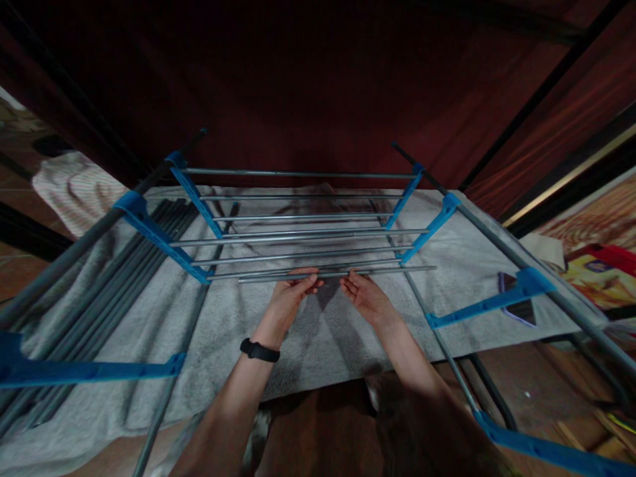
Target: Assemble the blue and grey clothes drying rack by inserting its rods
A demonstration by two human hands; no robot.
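Observation:
My left hand [294, 289] is closed round a thin grey metal tube [263, 279], its thumb on top, and a black band circles that wrist. My right hand [364, 293] pinches the tube's right part between thumb and fingers. Whether this is one tube or two end to end, I cannot tell. Just behind it stands a rack of grey tubes with blue plastic brackets [412, 227] at its sides. Several tubes [298, 217] span the rack from left to right. A front blue bracket [491, 303] on the right and another front bracket [99, 372] on the left have no crossbars.
A grey towel-like cloth [318, 351] lies under the rack. Loose grey tubes [114, 285] are bunched at the left. A phone [519, 308] lies by the right bracket. A dark red curtain [298, 86] hangs behind, and a striped cloth [79, 189] sits at far left.

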